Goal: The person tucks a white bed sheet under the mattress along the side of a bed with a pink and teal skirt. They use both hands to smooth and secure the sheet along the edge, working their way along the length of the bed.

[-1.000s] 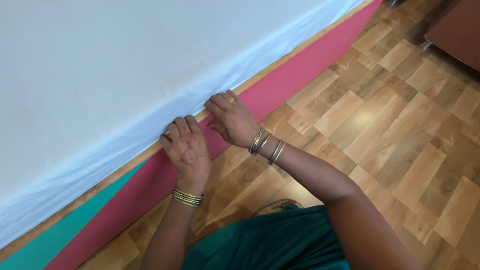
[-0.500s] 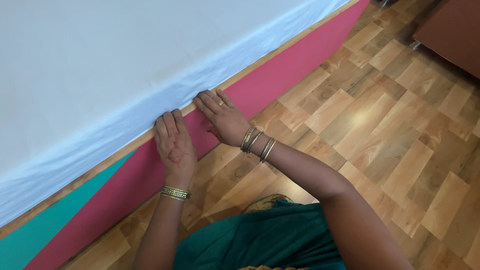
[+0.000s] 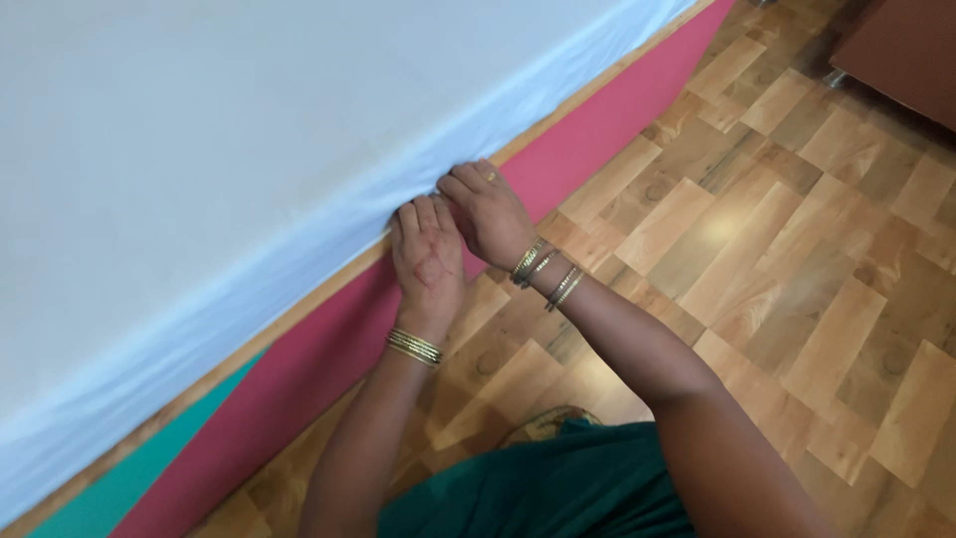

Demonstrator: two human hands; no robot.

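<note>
Grip: fingertips of both hands press into the seam where the white cotton bedsheet [image 3: 249,149] meets the light wooden rail of the bed frame [image 3: 329,289]; the fingers are extended and flat rather than curled round anything, so neither hand clasps the cloth, each only pushes on it.
Left hand: left hand [image 3: 428,264], with a reddish pattern on its back and thin gold bangles at the wrist, lies against the pink side panel of the bed [image 3: 588,149], its fingertips at the sheet's lower hem.
Right hand: right hand [image 3: 488,214], a ring on one finger and two pairs of bangles at the wrist, sits just beside the left one, touching it, a little further along the rail toward the far corner.
Sheet: it covers the mattress top smoothly and drops over the near edge of the bed; the hem runs the whole length of the rail.
Done: judging by how it lies, the hem looks tucked tight and even from the hands toward the far corner.
Left: toward the near corner, over the teal side panel [image 3: 110,488], the hem hangs looser, with soft folds, so that stretch seems still to need tucking.
Around: wood-patterned parquet floor [image 3: 757,229] under the bed's side; the person's green garment [image 3: 558,483] at the bottom edge; a dark brown piece of furniture [image 3: 906,50] by the upper right corner.
</note>
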